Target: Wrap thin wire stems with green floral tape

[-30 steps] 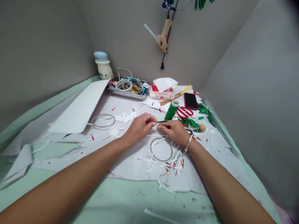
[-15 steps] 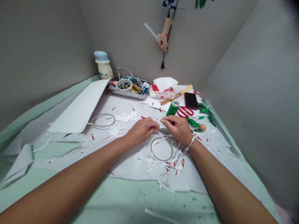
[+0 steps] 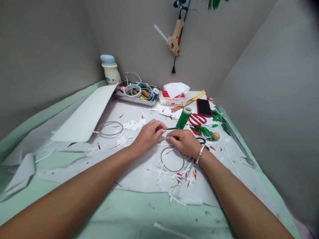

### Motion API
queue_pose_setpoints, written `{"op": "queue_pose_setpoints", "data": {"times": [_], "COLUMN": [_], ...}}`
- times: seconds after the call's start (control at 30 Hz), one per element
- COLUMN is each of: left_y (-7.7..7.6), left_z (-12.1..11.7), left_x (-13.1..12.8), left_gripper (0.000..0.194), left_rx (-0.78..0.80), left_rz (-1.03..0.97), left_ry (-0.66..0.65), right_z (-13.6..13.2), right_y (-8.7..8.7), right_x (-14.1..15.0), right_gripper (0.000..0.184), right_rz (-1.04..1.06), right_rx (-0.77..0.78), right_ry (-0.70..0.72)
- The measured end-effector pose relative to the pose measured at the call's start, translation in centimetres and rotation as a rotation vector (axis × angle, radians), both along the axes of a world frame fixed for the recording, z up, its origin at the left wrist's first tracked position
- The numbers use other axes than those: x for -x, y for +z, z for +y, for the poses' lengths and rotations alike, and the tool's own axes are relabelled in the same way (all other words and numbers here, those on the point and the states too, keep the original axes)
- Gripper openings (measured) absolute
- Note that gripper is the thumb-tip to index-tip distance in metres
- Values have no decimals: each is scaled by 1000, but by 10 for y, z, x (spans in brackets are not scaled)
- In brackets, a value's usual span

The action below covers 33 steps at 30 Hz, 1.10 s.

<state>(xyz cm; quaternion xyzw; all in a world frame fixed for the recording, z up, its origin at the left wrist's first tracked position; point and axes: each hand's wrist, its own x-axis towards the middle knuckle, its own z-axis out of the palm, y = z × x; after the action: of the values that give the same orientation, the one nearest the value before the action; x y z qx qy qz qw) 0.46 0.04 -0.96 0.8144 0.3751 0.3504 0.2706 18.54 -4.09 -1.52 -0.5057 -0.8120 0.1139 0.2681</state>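
My left hand (image 3: 151, 134) is closed in a pinch on a thin green strip (image 3: 171, 128), which points right toward the green thread spool (image 3: 183, 119). Fingers pressed together, my right hand (image 3: 183, 142) is just below the strip. Whatever it pinches, perhaps thread, is too fine to make out. The spool stands upright, slightly tilted, beyond the right hand. Below both hands a thin wire ring (image 3: 172, 170) lies among white paper shreds. Red-handled scissors (image 3: 197, 120) and green leaf-shaped pieces (image 3: 203, 130) lie past the right hand, beside a wooden ball (image 3: 215, 136).
A metal tray (image 3: 147, 102) of spools and tape stands at the back, near a bottle (image 3: 111, 73), a tissue pack (image 3: 172, 98) and a phone (image 3: 204, 108). White card (image 3: 86, 113) and another ring (image 3: 109, 136) lie left. A glue gun (image 3: 175, 38) hangs on the wall.
The green strip has risen from below the hands to beside the spool, still in my left hand. My right hand has moved down and slightly left, uncovering dark loops beside its wrist.
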Motion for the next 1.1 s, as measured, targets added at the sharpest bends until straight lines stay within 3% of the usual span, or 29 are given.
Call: {"op": "queue_pose_setpoints", "data": {"times": [0.2,0.4,0.63,0.8,1.1], "left_y": [-3,-4,1,4,8], "left_z": [2,-2,-6,-8,-10], "left_x": [0,-2,-3,-2,-3], "left_gripper": [12,14,13,13,12], "left_rx": [-82,-79,-60,-66,-37], "left_rz": [79,211,174,88,71], "left_ry": [78,-61,-194,-196,-91], "right_z": [-10,-9,3,7,12], "right_y": [6,10,8,7,-1], "right_x": [11,8,-7,-12,-15], "right_gripper": [17,20,24,27,28], "right_rz": [-123,106,443,561,594], "right_rx": [-160,-313,-41,185,208], "right_ry": [80,2,-230,-276,-304]}}
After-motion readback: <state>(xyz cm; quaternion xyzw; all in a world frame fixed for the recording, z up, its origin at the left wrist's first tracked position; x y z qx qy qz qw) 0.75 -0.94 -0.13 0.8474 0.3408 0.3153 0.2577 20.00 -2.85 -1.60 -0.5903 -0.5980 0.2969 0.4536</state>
